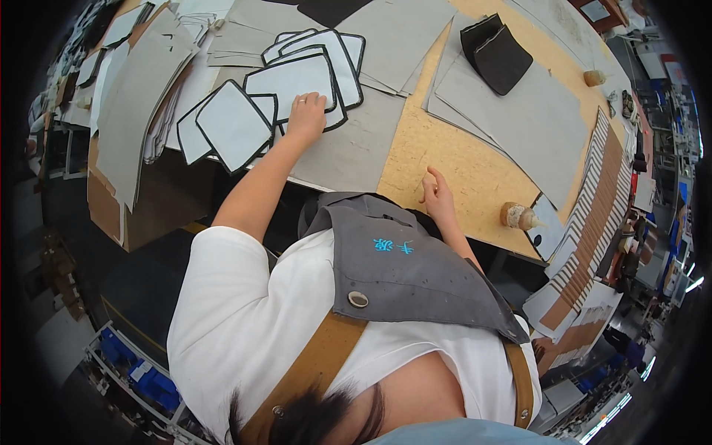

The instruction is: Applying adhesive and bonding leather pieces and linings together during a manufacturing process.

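Observation:
Several white panels with black borders lie in an overlapping pile on the left part of the worktable. My left hand [307, 116] is at the near edge of an upper white panel [291, 76], its fingers bent and closed on it; the thumb's grip is partly hidden. Left of that hand, two more white panels [235, 124] overlap at an angle near the table's front edge. My right hand [438, 197] is over the tan board by the front edge. Its index finger is extended, the others are loosely curled, and it holds nothing.
Grey sheets [512, 104] cover much of the table, with black curved pieces [500, 55] on top. A small bottle with a nozzle [518, 216] stands right of my right hand, another [594, 78] farther back. Striped strips [593, 215] line the right; large grey sheets [141, 96] stack left.

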### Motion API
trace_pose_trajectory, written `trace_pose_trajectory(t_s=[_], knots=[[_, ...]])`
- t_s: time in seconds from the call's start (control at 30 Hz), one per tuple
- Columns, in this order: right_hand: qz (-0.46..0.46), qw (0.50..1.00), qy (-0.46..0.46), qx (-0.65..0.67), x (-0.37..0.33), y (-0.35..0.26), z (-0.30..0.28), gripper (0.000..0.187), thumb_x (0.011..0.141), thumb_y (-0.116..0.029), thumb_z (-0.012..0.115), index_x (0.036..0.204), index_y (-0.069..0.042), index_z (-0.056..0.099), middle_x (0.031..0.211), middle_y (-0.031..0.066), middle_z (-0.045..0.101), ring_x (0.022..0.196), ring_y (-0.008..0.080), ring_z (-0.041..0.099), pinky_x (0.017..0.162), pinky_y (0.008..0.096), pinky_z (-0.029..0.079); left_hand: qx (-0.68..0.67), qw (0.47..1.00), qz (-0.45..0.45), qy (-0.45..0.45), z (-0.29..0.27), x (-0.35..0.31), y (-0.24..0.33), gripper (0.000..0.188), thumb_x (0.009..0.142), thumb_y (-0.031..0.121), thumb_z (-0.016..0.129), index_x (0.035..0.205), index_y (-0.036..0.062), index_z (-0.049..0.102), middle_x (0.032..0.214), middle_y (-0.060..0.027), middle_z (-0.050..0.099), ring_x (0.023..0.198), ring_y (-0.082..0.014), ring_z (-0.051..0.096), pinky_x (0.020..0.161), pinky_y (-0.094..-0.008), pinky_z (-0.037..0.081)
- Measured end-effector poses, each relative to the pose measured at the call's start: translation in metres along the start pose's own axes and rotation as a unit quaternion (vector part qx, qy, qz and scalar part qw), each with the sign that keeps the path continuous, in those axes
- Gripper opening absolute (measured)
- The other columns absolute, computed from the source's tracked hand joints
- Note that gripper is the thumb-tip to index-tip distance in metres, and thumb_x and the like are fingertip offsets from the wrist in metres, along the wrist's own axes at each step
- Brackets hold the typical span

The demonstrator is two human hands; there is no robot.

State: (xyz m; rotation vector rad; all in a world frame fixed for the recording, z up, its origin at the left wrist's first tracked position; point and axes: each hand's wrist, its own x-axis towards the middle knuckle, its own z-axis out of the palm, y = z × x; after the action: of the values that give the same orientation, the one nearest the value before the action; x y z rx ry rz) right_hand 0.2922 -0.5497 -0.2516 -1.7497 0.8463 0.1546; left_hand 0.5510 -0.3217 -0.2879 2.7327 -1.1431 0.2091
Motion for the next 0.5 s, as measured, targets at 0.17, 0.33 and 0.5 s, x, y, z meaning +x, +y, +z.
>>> trace_pose_trajectory(t_s=[0.17,0.33,0.5], knots=[[-0.043,0.999,-0.013,-0.030,0.003,0.003,-0.001,0.035,0.090,-0.022,0.049,0.121,-0.005,0.048,0.068,0.0059,0.056,0.057,0.0130,0.052,0.053,0.0274,0.042,0.011,0.983,-0.046,-0.175,-0.017,0.016,0.004,0.023,0.074,0.004,0.057,0.096,0.0042,0.049,0.105,-0.0132,0.052,0.100,-0.0296,0.054,0.077,-0.0392,0.050],[-0.100,0.994,-0.022,-0.039,0.008,0.024,0.004,0.032,0.088,-0.017,0.051,0.118,-0.005,0.049,0.069,0.0068,0.055,0.056,0.0144,0.052,0.054,0.0281,0.042,-0.071,0.985,-0.128,-0.092,-0.007,0.019,-0.005,0.024,0.078,0.007,0.053,0.100,0.0022,0.045,0.093,-0.0194,0.057,0.087,-0.0330,0.060,0.072,-0.0412,0.051],[-0.081,0.995,-0.051,-0.022,0.003,0.016,0.006,0.032,0.086,-0.013,0.053,0.117,-0.005,0.050,0.069,0.0067,0.053,0.058,0.0148,0.052,0.056,0.0287,0.043,-0.431,0.729,-0.481,0.226,-0.010,0.023,-0.071,0.036,0.074,0.012,0.052,0.104,-0.0060,0.046,0.089,-0.0180,0.061,0.076,-0.0276,0.059,0.073,-0.0345,0.046]])
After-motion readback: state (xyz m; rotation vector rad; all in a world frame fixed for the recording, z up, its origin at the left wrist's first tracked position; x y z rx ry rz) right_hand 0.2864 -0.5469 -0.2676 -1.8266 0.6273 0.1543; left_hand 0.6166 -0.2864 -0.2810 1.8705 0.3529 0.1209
